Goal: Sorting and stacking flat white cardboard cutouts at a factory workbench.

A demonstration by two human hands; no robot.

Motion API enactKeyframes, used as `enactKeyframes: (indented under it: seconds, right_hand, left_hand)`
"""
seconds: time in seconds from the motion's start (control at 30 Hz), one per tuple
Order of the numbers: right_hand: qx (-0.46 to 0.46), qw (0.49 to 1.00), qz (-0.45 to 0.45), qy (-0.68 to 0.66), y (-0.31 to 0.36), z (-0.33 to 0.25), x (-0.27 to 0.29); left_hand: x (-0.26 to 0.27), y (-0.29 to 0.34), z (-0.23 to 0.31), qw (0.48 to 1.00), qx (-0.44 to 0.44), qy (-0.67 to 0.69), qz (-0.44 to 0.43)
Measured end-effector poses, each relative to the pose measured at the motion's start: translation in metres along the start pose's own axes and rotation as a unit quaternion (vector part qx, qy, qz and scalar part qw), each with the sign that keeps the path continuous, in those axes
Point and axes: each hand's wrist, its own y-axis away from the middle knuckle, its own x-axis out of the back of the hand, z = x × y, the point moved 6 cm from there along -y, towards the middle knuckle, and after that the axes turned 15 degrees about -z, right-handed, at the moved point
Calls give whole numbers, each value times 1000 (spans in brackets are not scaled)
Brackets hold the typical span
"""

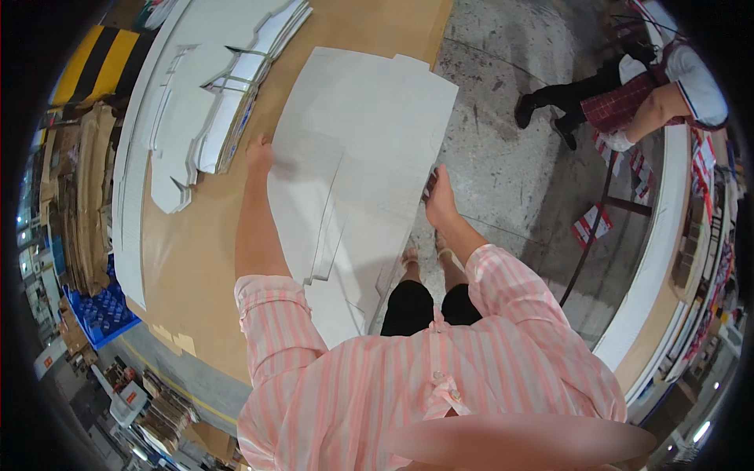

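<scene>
Large white cardboard sheets [369,118], cut with stepped edges and slits, lie in front of me, partly on the table and reaching past its right edge. My left hand [261,153] is closed at their left edge, its fingertips partly hidden and a little blurred. On the opposite side my right hand [441,200] grips the right edge, thumb up and fingers curled at the rim. Farther left on the table rests a bundle of similar cut cardboard pieces [236,102], bound with a strap.
The brown table top [196,267] stretches along my left. Beyond it stand stacked flat cartons [86,196] and a blue crate [102,310]. At the far right another person [652,94] works beside a second table [640,314]. Grey concrete floor [487,118] lies between the tables.
</scene>
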Motion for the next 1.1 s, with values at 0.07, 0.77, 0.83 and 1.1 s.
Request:
enactKeyframes:
  seconds: [0.07,0.77,0.83,1.1]
  right_hand:
    - [41,999,-17,-1,-19,-12,11]
    - [-98,991,84,-26,74,91,38]
    - [-50,996,-36,-60,63,94,10]
    - [-9,989,-75,-124,58,95,-4]
  left_hand:
    - [-5,-12,41,999,-15,34,-30]
    - [-9,137,-74,996,60,38,-50]
    - [-9,140,-58,999,33,32,-27]
    - [-5,153,-66,999,16,-24,22]
